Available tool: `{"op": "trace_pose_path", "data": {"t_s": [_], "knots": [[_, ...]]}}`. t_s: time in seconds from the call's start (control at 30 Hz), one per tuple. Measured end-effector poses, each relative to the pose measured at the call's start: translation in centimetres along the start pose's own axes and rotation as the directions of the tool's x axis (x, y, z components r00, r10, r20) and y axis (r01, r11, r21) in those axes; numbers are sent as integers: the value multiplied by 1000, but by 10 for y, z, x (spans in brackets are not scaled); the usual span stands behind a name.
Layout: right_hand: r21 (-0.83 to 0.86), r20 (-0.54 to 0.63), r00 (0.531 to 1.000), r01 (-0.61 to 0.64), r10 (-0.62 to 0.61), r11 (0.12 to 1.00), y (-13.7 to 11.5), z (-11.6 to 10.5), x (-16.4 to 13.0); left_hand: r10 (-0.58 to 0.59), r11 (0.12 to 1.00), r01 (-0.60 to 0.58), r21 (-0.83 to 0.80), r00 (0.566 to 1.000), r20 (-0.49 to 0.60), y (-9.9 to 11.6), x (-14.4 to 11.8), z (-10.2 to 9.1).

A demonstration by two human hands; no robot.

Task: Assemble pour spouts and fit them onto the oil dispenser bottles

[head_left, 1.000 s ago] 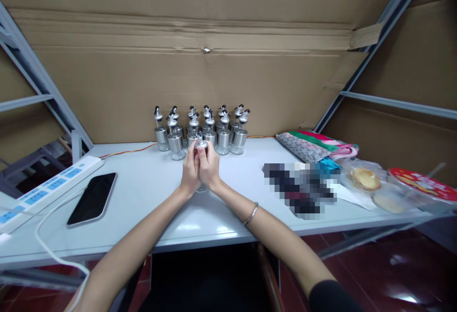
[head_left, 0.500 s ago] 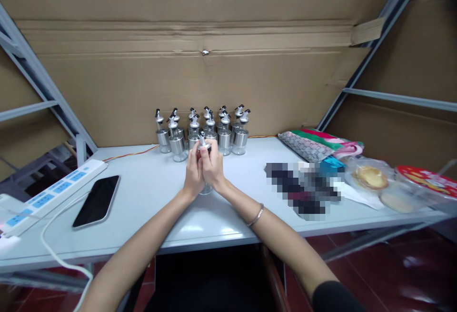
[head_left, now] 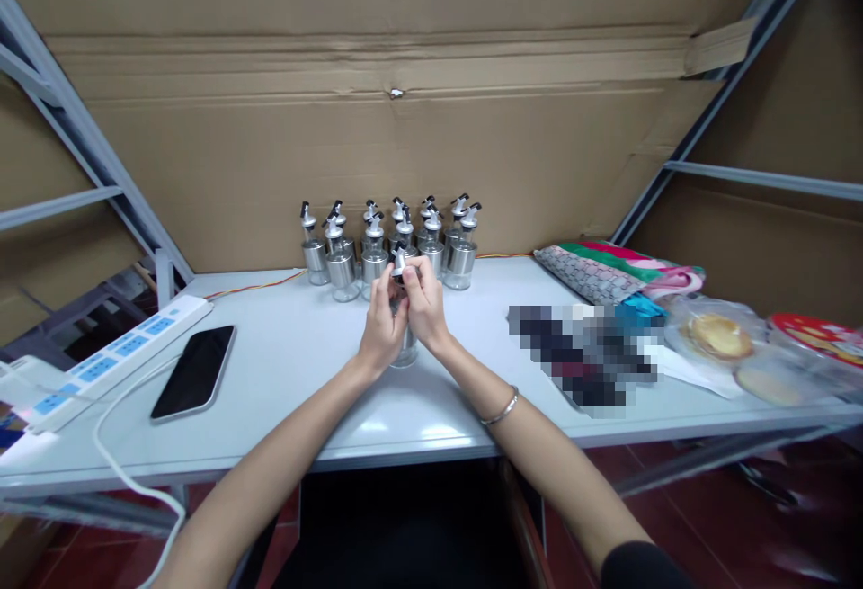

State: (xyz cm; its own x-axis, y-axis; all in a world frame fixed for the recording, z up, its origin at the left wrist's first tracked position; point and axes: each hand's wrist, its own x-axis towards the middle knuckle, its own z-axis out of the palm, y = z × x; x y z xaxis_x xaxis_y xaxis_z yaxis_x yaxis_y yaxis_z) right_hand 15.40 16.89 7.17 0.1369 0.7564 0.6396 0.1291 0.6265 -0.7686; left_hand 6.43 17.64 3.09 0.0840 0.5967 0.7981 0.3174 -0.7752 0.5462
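Observation:
An oil bottle [head_left: 404,353] of clear glass, with a metal sleeve and a pour spout, stands upright on the grey-white table [head_left: 289,328]. My left hand [head_left: 384,324] is wrapped round its left side. On the right, my right hand [head_left: 424,301] grips the bottle's neck, its thumb up by the silver collar of the spout. Fingers cover most of the bottle's body; its base and the black-tipped spout show. Just behind stand several matching oil bottles [head_left: 342,270] in rows, all fitted with spouts.
To the left lie a black phone [head_left: 194,373], a white power strip [head_left: 121,355] and a white cable [head_left: 101,445]. A colourful cloth bag [head_left: 593,270], bagged round food [head_left: 718,337] and a red-lidded container [head_left: 819,342] sit at the right. Cardboard [head_left: 404,148] walls the back.
The spout's tip points differently, leaning left now. My hands have shifted round the bottle, the right thumb at the collar. The whole view has moved slightly.

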Motion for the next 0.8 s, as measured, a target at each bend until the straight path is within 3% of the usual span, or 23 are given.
{"op": "trace_pose_path", "data": {"t_s": [0.23,0.43,0.67,0.8], "knots": [[149,-128,981,-125,145,981,3,2,6,44,998,-46,44,998,54,6,2,-5],[233,-253,939,-176,235,956,11,5,7,136,988,-139,68,990,42,-3,6,-5],[198,-337,913,-172,231,965,22,-2,15,98,976,-79,202,992,-86,-28,19,-23],[201,-331,914,-174,234,964,26,-3,16,2,963,75,258,958,-287,-45,25,-35]]}}
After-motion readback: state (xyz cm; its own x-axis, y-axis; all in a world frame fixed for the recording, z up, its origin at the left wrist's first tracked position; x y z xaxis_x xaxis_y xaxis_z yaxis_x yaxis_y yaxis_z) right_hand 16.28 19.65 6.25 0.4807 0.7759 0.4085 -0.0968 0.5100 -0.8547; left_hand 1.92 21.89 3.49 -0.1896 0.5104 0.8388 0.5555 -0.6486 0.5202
